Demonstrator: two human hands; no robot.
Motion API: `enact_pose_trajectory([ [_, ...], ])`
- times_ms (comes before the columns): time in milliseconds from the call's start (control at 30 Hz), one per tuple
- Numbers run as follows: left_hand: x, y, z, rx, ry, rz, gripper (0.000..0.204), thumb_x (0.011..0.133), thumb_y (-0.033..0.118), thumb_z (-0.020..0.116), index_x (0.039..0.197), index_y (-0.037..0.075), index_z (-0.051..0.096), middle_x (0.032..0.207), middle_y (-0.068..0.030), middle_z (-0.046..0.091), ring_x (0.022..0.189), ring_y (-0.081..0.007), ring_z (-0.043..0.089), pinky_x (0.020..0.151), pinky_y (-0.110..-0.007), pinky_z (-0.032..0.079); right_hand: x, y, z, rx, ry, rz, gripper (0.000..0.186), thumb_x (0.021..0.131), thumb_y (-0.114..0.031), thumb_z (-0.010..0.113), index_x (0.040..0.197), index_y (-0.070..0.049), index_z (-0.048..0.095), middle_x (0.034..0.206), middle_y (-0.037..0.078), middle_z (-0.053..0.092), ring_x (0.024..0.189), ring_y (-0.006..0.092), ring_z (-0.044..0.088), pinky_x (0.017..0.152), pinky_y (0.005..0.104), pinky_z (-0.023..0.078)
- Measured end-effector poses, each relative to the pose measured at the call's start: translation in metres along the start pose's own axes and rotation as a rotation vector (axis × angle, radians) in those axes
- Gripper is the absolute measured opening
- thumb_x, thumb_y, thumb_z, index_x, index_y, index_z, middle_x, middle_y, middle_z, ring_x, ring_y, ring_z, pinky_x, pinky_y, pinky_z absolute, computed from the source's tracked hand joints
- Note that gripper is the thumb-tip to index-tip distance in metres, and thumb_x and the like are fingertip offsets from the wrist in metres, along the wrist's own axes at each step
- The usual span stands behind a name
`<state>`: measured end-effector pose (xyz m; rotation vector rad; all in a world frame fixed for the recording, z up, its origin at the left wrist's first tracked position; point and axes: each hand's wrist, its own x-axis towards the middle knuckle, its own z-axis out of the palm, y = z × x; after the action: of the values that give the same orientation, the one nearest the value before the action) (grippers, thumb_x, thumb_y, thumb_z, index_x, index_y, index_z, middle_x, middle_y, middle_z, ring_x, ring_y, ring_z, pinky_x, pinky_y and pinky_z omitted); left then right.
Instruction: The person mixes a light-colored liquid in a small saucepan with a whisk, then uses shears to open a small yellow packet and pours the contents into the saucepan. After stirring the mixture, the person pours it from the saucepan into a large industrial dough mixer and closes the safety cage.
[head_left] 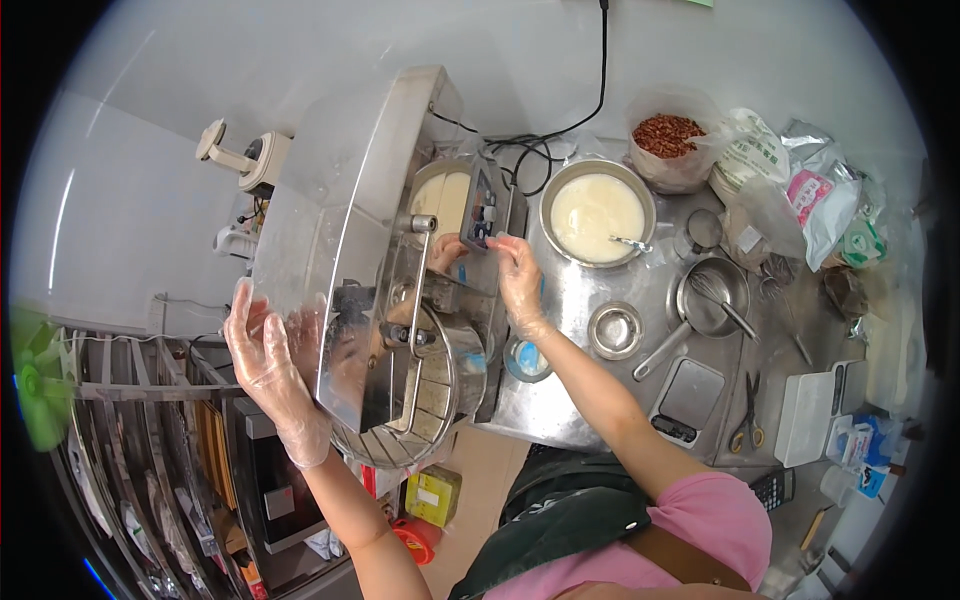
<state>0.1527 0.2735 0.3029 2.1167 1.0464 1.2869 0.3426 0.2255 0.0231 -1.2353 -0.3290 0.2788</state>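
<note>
Head view: a steel stand mixer [400, 260] stands at the left end of a metal counter [570, 400]. The left hand [268, 365], in a clear glove, lies open and flat against the mixer's left side, fingers spread, gripping nothing. The right hand [517, 270], also gloved, rests its fingertips on the control panel [482, 212] on the mixer's right face. Right of the mixer sits a round bowl of pale batter [597, 212]; beyond it, a saucepan with a whisk [710, 300].
</note>
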Motion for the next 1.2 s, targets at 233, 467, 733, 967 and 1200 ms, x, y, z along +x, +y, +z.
enact_pose_trajectory([
  [233,0.0,0.004,0.001,0.011,0.009,-0.016,0.043,0.095,0.015,0.063,0.138,0.009,0.058,0.111,-0.0056,0.055,0.099,-0.0162,0.054,0.094,-0.034,0.046,0.006,-0.002,0.0,-0.077,-0.028,0.029,0.013,0.096,-0.001,0.053,0.107,-0.001,0.06,0.101,0.014,0.074,0.095,0.0216,0.071,0.084,0.0318,0.052],
  [467,0.001,0.013,0.007,-0.056,0.009,-0.092,0.042,0.095,0.008,0.062,0.137,0.008,0.058,0.111,-0.0056,0.054,0.096,-0.0147,0.054,0.089,-0.032,0.049,0.015,-0.002,-0.008,-0.079,-0.098,-0.073,0.011,0.098,-0.002,0.053,0.108,0.0,0.058,0.099,0.015,0.074,0.095,0.0237,0.072,0.081,0.0323,0.054],
  [733,0.0,0.016,0.006,-0.063,-0.022,-0.097,0.04,0.095,0.007,0.061,0.136,0.006,0.058,0.111,-0.0052,0.054,0.096,-0.0131,0.053,0.088,-0.03,0.049,0.008,-0.015,0.004,-0.036,-0.021,-0.115,0.011,0.096,0.001,0.053,0.106,0.002,0.057,0.102,0.016,0.073,0.096,0.028,0.072,0.082,0.0346,0.055],
  [967,0.002,0.008,0.001,0.05,-0.034,-0.005,0.042,0.094,0.006,0.062,0.136,0.005,0.058,0.11,-0.0052,0.054,0.096,-0.0142,0.054,0.088,-0.031,0.049,0.005,-0.022,0.007,-0.116,-0.028,-0.096,0.013,0.096,0.002,0.054,0.108,0.002,0.057,0.102,0.015,0.073,0.096,0.0263,0.072,0.084,0.0334,0.054],
  [1200,0.001,0.001,0.002,-0.086,-0.022,-0.073,0.039,0.095,0.005,0.061,0.135,0.005,0.058,0.109,-0.0048,0.054,0.096,-0.013,0.053,0.087,-0.03,0.049,0.0,-0.025,0.002,-0.042,-0.056,-0.082,0.014,0.099,-0.001,0.051,0.112,0.002,0.056,0.109,0.015,0.073,0.101,0.0253,0.071,0.088,0.0318,0.052],
])
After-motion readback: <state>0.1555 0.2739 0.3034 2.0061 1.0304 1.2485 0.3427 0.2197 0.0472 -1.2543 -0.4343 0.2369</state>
